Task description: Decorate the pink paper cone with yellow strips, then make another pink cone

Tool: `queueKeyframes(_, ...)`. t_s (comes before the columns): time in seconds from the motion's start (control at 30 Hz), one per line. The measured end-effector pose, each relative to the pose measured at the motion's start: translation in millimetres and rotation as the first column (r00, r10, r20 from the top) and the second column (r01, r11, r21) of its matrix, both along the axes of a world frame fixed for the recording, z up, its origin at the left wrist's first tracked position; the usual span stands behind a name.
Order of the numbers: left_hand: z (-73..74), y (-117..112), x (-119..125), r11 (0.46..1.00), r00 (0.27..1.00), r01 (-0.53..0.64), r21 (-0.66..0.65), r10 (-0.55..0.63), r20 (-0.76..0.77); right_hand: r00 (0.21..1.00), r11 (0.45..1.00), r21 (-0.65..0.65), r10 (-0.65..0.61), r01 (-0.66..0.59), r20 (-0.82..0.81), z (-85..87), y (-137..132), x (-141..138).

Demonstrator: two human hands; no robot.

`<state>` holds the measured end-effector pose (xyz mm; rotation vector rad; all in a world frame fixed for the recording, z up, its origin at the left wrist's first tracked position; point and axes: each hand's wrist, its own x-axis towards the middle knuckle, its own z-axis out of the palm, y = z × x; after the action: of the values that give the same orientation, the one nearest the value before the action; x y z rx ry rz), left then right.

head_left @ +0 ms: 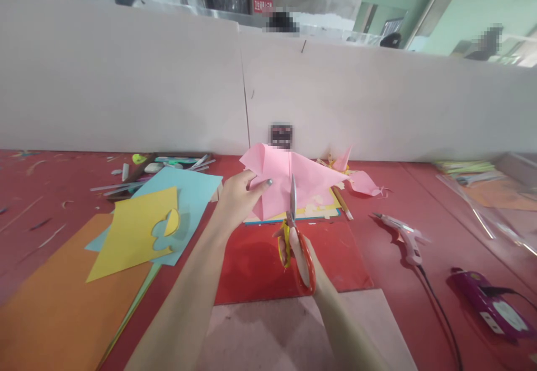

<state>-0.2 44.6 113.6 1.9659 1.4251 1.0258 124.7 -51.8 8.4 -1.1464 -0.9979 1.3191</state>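
My left hand point(240, 195) grips a creased sheet of pink paper point(310, 176) at its left side, thumb on top. The paper is held up above the table, with a point reaching out to the right. In my right hand point(312, 259) is a pair of scissors point(292, 214) with red and yellow handles, its fingers through the loops. The blades point away from me and lie against the lower middle of the pink paper. Whether they are cutting into it I cannot tell. Yellow and blue-edged sheets with pink scraps lie just beneath.
Coloured sheets, among them yellow paper point(134, 225), blue paper point(201, 192) and orange paper point(71, 292), overlap at left. A tray point(146, 164) of pens stands behind. At right lie a glue gun point(405, 234) and a purple power strip point(489, 301). A white partition point(168, 80) closes the back.
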Motion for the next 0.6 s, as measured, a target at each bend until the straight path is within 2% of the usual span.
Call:
queueKeyframes(0.17, 0.6, 0, 2, 0.999, 0.997, -0.051, -0.004, 0.050, -0.063, 0.998, 0.997, -0.057, -0.042, 0.044, 0.041, -3.4, 2, 0)
queueKeyframes(0.3, 0.2, 1, 2, 0.998, 0.993, -0.064, -0.007, 0.063, -0.096, 0.998, 0.993, -0.108, -0.051, 0.055, 0.039, 1.5, 0, -1)
queueKeyframes(0.43, -0.2, 1, 1, 0.998, 0.995, -0.062, -0.024, 0.060, -0.082, 0.999, 0.990, -0.132, -0.045, 0.043, -0.011, 7.0, -1, -1)
queueKeyframes(0.6, -0.8, 2, 1, 0.998, 0.997, -0.050, -0.047, 0.048, -0.053, 0.998, 0.990, -0.136, -0.034, 0.026, -0.056, 3.6, 0, 0)
